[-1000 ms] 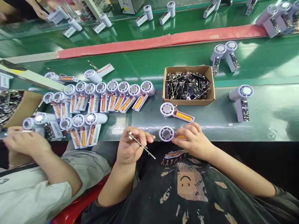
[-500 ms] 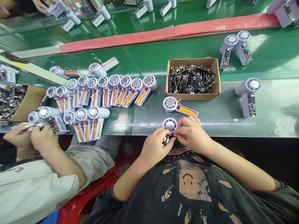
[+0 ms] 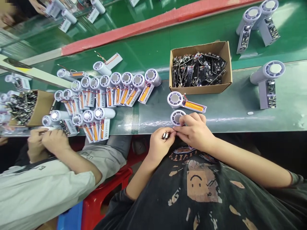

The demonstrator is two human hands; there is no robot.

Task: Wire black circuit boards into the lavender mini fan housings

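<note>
My left hand [image 3: 161,142] is closed around a small circuit board [image 3: 165,135], of which only a bit with white connectors shows. My right hand [image 3: 195,131] is pinched against the left fingertips; whatever lies between its fingers is too small to make out. Just beyond both hands a lilac fan unit [image 3: 177,118] stands at the table's front edge, partly covered by the right fingers. Behind it lies another fan unit [image 3: 175,99], its handle open with an orange battery [image 3: 193,106] and red wires showing.
A cardboard box [image 3: 201,89] of circuit boards stands behind. Several open fan units [image 3: 151,76] fill the left side, beside a person's hands [image 3: 56,140]. On the right stand fan units with boards [image 3: 268,92] and a small white piece [image 3: 250,113].
The view has shifted and tilted. My hands stay together by the fan unit; the right fingers now lie over its near right side, and the board in my left hand has turned slightly.
</note>
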